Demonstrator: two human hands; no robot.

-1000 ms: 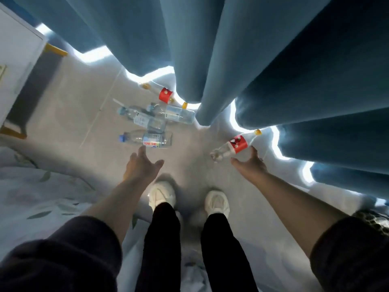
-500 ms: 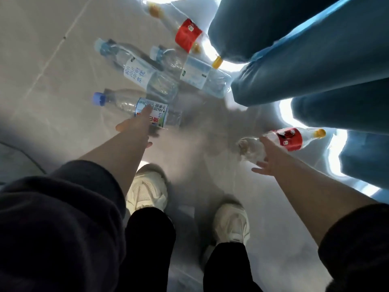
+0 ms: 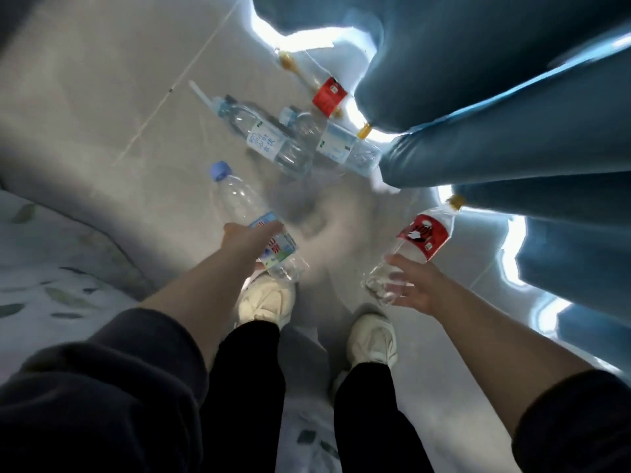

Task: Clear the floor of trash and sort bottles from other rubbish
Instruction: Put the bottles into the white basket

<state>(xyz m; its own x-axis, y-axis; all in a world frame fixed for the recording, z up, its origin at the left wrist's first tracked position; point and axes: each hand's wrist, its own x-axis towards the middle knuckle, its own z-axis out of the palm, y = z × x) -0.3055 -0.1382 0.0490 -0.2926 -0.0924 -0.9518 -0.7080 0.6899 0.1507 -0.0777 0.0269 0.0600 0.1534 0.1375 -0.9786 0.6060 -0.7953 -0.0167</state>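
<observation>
Two white sneakers (image 3: 269, 300) on the grey floor (image 3: 102, 97), black trousers above them. Left hand (image 3: 244, 244) wrapped around a clear blue-capped water bottle (image 3: 251, 216), cap pointing away, base over the left sneaker. Right hand (image 3: 415, 285) grips the base end of a red-label bottle (image 3: 421, 240) with yellow cap, tilted up toward the blue curtain (image 3: 495, 114). Farther out, two blue-label water bottles (image 3: 269, 138) lie touching on the floor by the curtain hem; beyond them another red-label bottle (image 3: 327, 95), lying flat.
</observation>
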